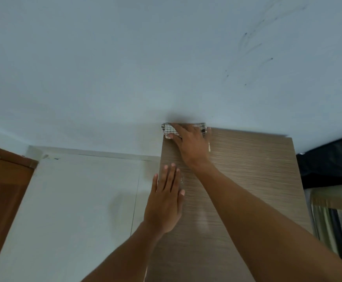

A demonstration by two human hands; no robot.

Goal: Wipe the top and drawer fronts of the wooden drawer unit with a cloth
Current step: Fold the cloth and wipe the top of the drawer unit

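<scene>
The wooden drawer unit's top (pixel 251 169) is a light brown grained panel that fills the lower right middle of the view, against the wall. A white cloth with a dark check pattern (pixel 170 130) lies at the top's far left corner. My right hand (pixel 192 145) presses down on the cloth, fingers spread over it and pointing left. My left hand (pixel 166 198) lies flat, fingers together, on the top's left edge, nearer to me. The drawer fronts are out of sight.
A pale grey-blue wall (pixel 145 58) with dark scuff marks rises behind the unit. Left of it lies light tiled floor (pixel 74 200), then a brown wooden door (pixel 3 190). On the right sit a dark bag (pixel 329 159) and striped fabric (pixel 335 224).
</scene>
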